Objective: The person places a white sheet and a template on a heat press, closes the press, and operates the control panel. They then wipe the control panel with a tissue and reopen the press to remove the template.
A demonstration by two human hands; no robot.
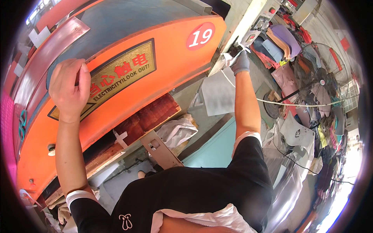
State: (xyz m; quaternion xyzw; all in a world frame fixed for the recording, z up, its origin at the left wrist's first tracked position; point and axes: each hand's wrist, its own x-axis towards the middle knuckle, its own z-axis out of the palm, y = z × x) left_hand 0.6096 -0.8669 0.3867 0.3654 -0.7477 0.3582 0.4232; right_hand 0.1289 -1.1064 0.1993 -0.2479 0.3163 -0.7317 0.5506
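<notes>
My left hand (70, 86) is bare and loosely curled into a fist, thumb side up. It is raised at the upper edge of the orange machine panel (171, 50), in front of a gold sign plate (116, 75); nothing sticks out of the fist. Stretched out to the machine's right end, my right hand (241, 63) wears a grey glove. Its fingers are closed beside a small dark box, where a white, strip-like piece (229, 59) shows against them. What exactly they grip is too small to make out.
A control box with buttons (268, 14) is on the post beyond my right hand. Right of it stand a black fan (321, 82) and piles of coloured sheets (285, 40). A white cable (299, 104) crosses there. Below the panel are a reddish-brown board (149, 116) and a crumpled bag (176, 132).
</notes>
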